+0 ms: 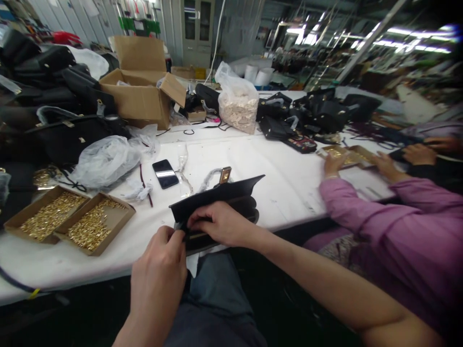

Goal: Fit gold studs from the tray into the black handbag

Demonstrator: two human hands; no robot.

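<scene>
black bag with its flap raised is held at the near edge of the white table, over the person's lap, its left end pinched in the left hand. the right hand reaches in below the flap, fingers curled narrow, though i cannot tell what they grip. beyond lie a phone and, leftward, two cardboard trays of gold pieces.

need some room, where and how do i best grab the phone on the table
Probably best to pinch the phone across its long edges, coming from above and the near side: it lies flat on the table, one narrow end facing you, with clear plastic close by its right edge.
</scene>
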